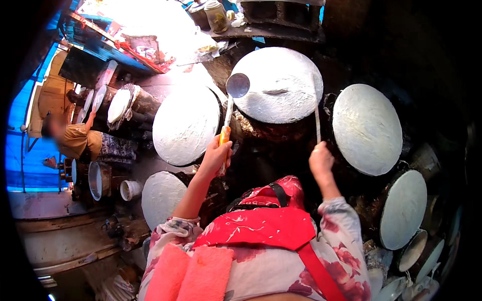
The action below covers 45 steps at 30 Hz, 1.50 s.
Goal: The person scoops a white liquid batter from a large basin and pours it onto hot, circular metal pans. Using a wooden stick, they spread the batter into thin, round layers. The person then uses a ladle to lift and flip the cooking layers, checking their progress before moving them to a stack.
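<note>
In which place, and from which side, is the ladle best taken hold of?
Probably by its orange handle, coming from the person's side: the long ladle points away from the body, with its round bowl at the far end, so the handle is nearest. The left hand grips there.

Dark shelf (268, 32) seen at the top; jar (217, 18) set at its left end, hollow block (281, 11) placed farther right, white scrap (239, 20) left between them. Below, centre disc (261, 108), white and round, is carried by a dark base (263, 131); small ridge (276, 91) borne on the disc. Floor mostly lost in shadow.
</note>
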Tool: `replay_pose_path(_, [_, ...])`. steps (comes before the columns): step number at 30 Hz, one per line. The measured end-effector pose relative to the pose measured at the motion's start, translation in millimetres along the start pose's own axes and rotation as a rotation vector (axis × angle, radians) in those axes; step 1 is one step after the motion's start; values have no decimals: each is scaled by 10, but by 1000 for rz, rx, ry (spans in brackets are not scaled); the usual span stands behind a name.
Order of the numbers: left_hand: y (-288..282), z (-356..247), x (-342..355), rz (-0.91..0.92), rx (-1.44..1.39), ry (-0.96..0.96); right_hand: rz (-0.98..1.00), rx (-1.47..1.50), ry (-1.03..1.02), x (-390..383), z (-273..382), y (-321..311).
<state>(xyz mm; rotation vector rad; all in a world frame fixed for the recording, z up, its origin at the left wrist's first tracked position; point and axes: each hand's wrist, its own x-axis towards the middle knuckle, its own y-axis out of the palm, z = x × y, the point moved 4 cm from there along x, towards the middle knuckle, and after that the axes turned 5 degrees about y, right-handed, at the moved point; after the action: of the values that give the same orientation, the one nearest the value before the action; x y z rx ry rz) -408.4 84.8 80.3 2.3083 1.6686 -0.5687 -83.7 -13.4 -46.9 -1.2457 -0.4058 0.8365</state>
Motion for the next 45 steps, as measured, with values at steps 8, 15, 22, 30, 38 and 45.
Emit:
replay_pose_path(8, [148, -41, 147, 42, -27, -48, 171, 276, -215, -209, 1348, 246])
replay_pose_path(15, [169, -193, 224, 49, -173, -58, 168, 172, -141, 182, 1060, 84])
replay_pose_path(22, [151, -257, 182, 106, -556, -127, 314, 471, -292, -128, 1605, 278])
replay_pose_path(30, [-157, -275, 127, 64, -780, -92, 30, 535, -678, -216, 1901, -566])
replay_pose_path(38, [-174, -745, -202, 327, -1185, 63, 71, 53, -344, 1064, 989, -334])
replay_pose_path(45, [-583, -581, -723, 171, -1234, 85, 157, -31, -648, 389, 1130, -351])
